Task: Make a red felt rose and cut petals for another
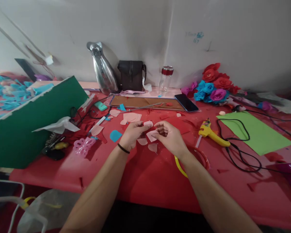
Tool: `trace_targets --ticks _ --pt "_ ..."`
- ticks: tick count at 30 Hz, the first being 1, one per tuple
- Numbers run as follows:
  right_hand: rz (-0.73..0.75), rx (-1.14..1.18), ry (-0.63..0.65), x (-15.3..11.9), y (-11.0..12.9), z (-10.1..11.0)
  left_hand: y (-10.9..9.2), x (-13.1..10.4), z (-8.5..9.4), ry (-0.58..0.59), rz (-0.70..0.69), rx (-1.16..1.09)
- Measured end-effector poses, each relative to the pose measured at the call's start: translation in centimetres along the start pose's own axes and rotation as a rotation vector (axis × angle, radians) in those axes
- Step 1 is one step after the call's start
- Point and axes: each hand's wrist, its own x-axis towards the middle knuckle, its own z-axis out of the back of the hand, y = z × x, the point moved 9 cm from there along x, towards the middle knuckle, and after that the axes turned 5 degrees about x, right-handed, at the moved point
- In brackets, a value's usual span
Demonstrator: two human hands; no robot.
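My left hand point(133, 133), with a dark band at the wrist, pinches a small pink paper piece point(148, 124) with a bit of red at its edge. Between the thumb and fingers of my right hand point(170, 136) is a pale pink paper petal point(151, 136). Both hands are close together above the red table point(150, 176). Just below them lie more pink petals, one of them a rounded petal point(152, 148). A blue paper petal point(115, 136) rests to the left of my left hand. Larger pink paper point(133, 117) lies behind it.
A yellow glue gun point(212, 135) with a black cord lies right, beside green paper point(257, 132). Yellow-handled scissors point(180, 166) are partly under my right forearm. A green board point(43, 119) stands left. A flask point(102, 69), glass jar point(166, 81) and phone point(186, 103) are behind.
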Motion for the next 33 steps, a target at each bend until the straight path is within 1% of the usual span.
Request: trace_targets --ticks 2,5,9,12,14,15,16,18,20,21,22,23,25,27,29,31,32,33 --pt "0.01 -0.082 -0.027 0.0 -0.1 0.1 0.0 0.0 -0.1 0.007 0.001 0.004" --pt "0.022 -0.14 -0.078 -0.1 0.1 0.5 0.1 0.0 0.0 0.005 -0.001 -0.004" --pt "0.038 -0.151 -0.141 -0.2 0.5 0.7 0.2 -0.1 -0.2 0.014 0.006 -0.059" --pt "0.043 -0.157 -0.16 -0.3 0.4 0.8 0.3 -0.1 -0.5 0.026 0.019 -0.096" --pt "0.058 -0.152 -0.165 -0.2 0.3 1.0 0.3 0.0 -0.2 0.014 0.022 -0.112" --pt "0.071 -0.148 -0.171 -0.2 0.3 1.3 0.1 0.1 0.2 -0.006 0.013 -0.124" --pt "0.083 -0.149 -0.18 -0.1 0.2 1.6 -0.2 0.2 0.9 -0.043 -0.009 -0.141" --pt "0.116 -0.216 -0.222 -0.1 0.3 2.4 -1.2 0.4 3.2 -0.165 -0.081 -0.196" --pt "0.16 -0.418 -0.287 -0.1 1.0 2.9 -2.0 0.4 6.1 -0.333 -0.155 -0.264" --pt "0.183 -0.549 -0.303 -0.2 1.4 2.6 -2.2 0.3 7.4 -0.411 -0.173 -0.291" --pt "0.2 -0.676 -0.293 -0.2 1.8 2.0 -2.2 0.2 8.5 -0.472 -0.176 -0.316" --pt "0.207 -0.787 -0.254 -0.2 2.0 1.0 -2.3 0.2 9.5 -0.519 -0.179 -0.345" --pt "0.194 -0.933 -0.112 -0.2 1.8 -1.7 -2.5 -0.1 11.0 -0.596 -0.215 -0.41" --pt "0.173 -1.016 0.015 -0.4 1.3 -4.3 -3.2 -1.0 12.7 -0.711 -0.315 -0.485" --pt "0.151 -1.038 0.077 -0.6 0.8 -6.0 -3.8 -2.6 14.6 -0.883 -0.439 -0.557" --pt "0.137 -0.983 0.089 -0.6 0.6 -6.5 -4.2 -4.1 16.1 -1.021 -0.547 -0.614" --pt "0.14 -0.923 0.083 -0.6 0.7 -6.4 -4.4 -4.7 16.5 -1.055 -0.595 -0.632" --pt "0.15 -0.84 0.069 -0.5 0.9 -6.0 -4.6 -4.9 16.6 -1.06 -0.631 -0.642"
